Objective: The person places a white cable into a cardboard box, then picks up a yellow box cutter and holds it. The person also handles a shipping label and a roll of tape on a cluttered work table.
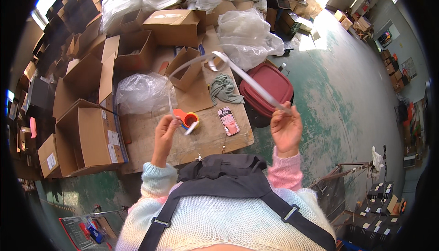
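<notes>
A long white plastic strap (253, 81) arcs over the wooden table (205, 140). My left hand (165, 135) pinches one end of it, and a short tail hangs below those fingers. The other end is gripped by my right hand (287, 127), raised off the table's right side. At its top the strap bends in a loose loop. Just right of my left hand, an orange tape dispenser (181, 114) lies on the table. Further right rests a smartphone (228, 121) with its screen lit. A crumpled grey-green cloth (224, 88) lies behind the phone.
Open cardboard boxes (91, 137) crowd the table's left side. A small open carton (185, 69) and bubble wrap (144, 93) stand behind the dispenser. Beside the table's right edge is a dark red lidded bin (267, 88). A wire cart (89, 230) is at lower left.
</notes>
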### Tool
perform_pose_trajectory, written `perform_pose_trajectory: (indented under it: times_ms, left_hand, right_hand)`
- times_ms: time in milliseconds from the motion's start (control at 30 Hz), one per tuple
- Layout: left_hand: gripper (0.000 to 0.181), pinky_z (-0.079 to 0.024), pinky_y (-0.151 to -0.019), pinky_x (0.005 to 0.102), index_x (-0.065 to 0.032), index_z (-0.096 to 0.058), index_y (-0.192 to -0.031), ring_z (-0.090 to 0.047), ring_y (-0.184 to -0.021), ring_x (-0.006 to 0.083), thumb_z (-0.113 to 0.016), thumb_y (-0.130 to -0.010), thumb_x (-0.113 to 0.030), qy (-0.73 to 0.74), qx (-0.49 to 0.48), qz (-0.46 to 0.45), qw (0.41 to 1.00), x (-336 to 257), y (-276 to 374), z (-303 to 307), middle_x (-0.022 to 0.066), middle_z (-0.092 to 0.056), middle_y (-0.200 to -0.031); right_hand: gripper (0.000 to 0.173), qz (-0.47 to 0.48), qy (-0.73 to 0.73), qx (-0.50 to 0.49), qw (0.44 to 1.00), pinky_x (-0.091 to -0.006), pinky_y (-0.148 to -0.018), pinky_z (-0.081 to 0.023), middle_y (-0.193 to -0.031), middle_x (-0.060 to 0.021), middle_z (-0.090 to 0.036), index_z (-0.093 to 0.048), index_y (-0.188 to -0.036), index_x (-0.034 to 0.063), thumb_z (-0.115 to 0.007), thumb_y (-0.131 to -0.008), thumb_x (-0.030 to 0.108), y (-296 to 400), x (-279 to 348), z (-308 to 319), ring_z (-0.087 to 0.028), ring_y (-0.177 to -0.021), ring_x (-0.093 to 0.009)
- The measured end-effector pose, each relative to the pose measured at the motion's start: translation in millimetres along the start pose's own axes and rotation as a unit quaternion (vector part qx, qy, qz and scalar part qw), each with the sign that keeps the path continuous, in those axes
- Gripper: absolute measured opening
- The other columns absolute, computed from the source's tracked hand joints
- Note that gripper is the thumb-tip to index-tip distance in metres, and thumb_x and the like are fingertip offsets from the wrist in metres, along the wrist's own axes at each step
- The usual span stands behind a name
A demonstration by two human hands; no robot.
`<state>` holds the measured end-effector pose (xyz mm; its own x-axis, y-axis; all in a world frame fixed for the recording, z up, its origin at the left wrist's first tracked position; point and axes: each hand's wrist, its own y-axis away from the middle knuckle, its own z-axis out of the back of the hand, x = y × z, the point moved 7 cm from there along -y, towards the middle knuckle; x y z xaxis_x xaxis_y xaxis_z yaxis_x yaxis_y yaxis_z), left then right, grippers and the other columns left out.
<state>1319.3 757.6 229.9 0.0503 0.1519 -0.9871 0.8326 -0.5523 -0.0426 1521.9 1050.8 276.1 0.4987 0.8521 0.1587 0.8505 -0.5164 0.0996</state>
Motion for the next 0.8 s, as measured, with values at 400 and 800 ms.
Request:
perform_pose_trajectory:
  times_ms: [400,800]
  left_hand:
    - [0.013,-0.05,-0.072,0.0258,0.0018,-0.062,-0.102,-0.063,-0.08,0.0137,-0.059,-0.092,-0.006,-0.008,0.06,0.083,0.995,24,19,-54,0.0058,-0.068,-0.093]
    - [0.034,-0.051,-0.077,0.0276,0.0017,-0.057,-0.12,-0.064,-0.088,0.0121,-0.06,-0.087,-0.005,-0.027,0.172,0.132,0.976,13,46,-103,0.0089,-0.068,-0.1]
  right_hand:
    - [0.022,-0.118,0.327,-0.015,0.938,-0.0336,-0.089,-0.054,-0.108,-0.0131,-0.06,-0.053,-0.113,-0.0028,-0.051,-0.092,0.004,4,-111,25,-0.063,-0.1,-0.023]
    - [0.021,0.047,0.518,0.031,0.853,-0.0272,-0.077,-0.055,-0.098,-0.0129,-0.067,-0.061,-0.101,-0.0041,-0.068,-0.082,-0.004,14,-111,26,-0.066,-0.089,-0.017]
